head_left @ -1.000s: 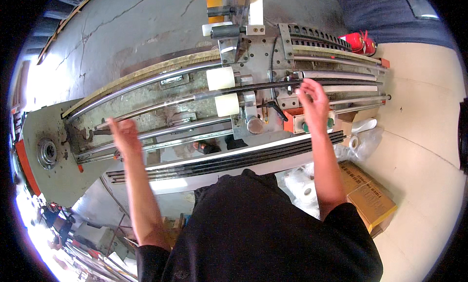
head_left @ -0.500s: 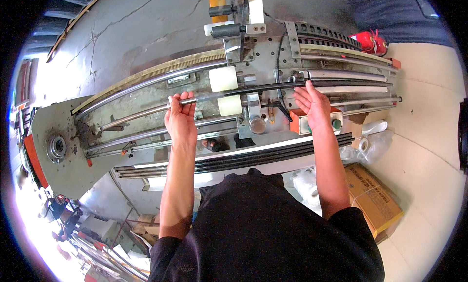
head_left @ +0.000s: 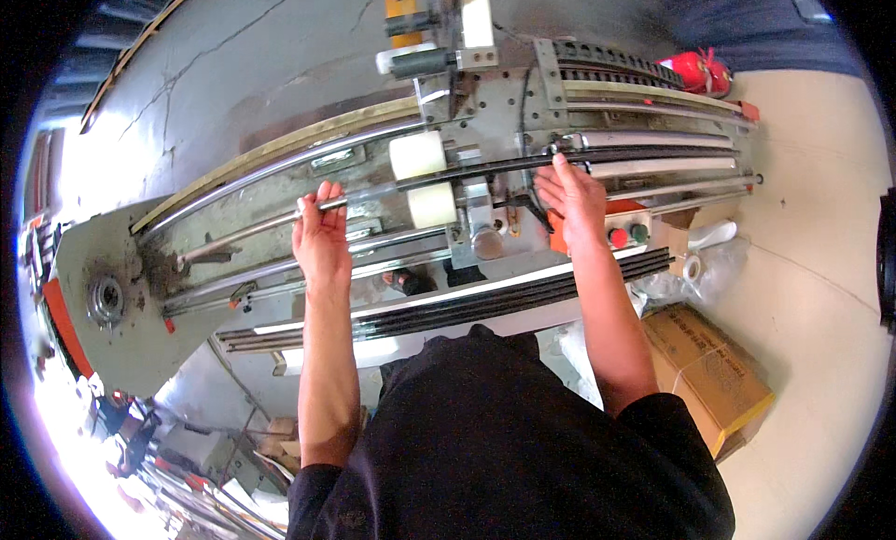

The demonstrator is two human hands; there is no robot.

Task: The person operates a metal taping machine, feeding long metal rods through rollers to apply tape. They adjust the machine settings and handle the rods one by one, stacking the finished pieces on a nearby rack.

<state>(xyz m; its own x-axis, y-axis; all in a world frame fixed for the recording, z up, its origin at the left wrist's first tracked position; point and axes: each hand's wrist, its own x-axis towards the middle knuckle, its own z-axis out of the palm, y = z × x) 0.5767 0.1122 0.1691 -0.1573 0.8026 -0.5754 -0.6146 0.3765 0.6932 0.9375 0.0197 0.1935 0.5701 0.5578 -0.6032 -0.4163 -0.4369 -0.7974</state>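
Long rod [head_left: 499, 169] first: it runs sideways along the machine, silver on the left, dark on the right, crossing between the rollers. Our left hand [head_left: 322, 246] is palm up with the fingers half curled, and we've got the silver stretch between thumb and fingers, though we can't tell how firmly. Our right hand [head_left: 579, 204] is loose and spread, thumb up at the dark stretch; whether it actually touches, we can't say.

Between our hands sit two white rollers [head_left: 417, 155], one above the rod, one below, on the metal carriage [head_left: 504, 106], so that whole lump is in the way. One black lever [head_left: 539, 215] pokes out just left of our right hand. Right behind that wrist is an orange control box [head_left: 625, 207] with two buttons, one red [head_left: 618, 238], one green [head_left: 639, 232].

Closer to our belly there's a bunch of dark rods [head_left: 523, 293] lying side by side; roughly four, but they're too tight to count for sure. Further out: one round chuck [head_left: 107, 299] on the far-left housing, one cardboard box [head_left: 705, 372] on the floor at right, and red extinguishers [head_left: 691, 70] past the machine's far right.
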